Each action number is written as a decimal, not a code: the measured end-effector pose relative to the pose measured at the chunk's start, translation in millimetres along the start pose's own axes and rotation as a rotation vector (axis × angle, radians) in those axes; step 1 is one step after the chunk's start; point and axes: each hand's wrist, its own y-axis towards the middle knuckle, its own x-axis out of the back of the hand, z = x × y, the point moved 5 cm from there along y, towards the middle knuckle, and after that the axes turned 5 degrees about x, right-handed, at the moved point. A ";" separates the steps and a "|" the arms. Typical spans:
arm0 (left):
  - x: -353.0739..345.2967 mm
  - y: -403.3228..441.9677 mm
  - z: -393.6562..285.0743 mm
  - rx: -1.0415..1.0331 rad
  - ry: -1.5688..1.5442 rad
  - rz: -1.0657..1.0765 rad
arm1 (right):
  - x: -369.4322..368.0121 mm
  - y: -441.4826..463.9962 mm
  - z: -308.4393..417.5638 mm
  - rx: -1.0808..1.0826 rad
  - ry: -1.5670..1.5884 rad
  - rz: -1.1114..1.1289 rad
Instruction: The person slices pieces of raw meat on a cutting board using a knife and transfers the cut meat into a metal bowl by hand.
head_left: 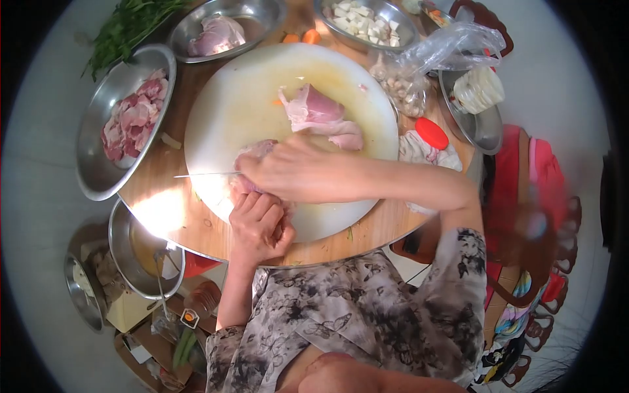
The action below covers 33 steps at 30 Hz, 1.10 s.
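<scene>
My right hand is closed around a knife, its handle hidden in my fist. The thin knife blade points left, seen nearly edge-on, across a piece of raw meat. Below it my left hand has its fingers curled and pressed onto the near part of that same meat, which is largely covered by both hands. All this lies on a round white cutting board. Another piece of raw meat with pale skin rests farther up the board, beyond my right wrist.
A metal bowl of cut meat stands left; another bowl with meat and one of white cubes are behind the board. Greens, bagged garlic, a red lid and a cloth surround it.
</scene>
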 end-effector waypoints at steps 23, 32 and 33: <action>-7.1 3.7 -7.2 0.149 0.136 -0.127 | 94.7 -210.1 -30.6 -1.074 -0.066 -0.066; -7.6 -1.9 -8.6 0.156 0.189 -0.117 | 21.9 -183.9 -14.0 -0.690 -0.090 -0.546; -6.8 -2.4 -10.0 0.160 0.194 -0.123 | 35.4 -206.9 -8.3 -0.693 -0.222 -0.655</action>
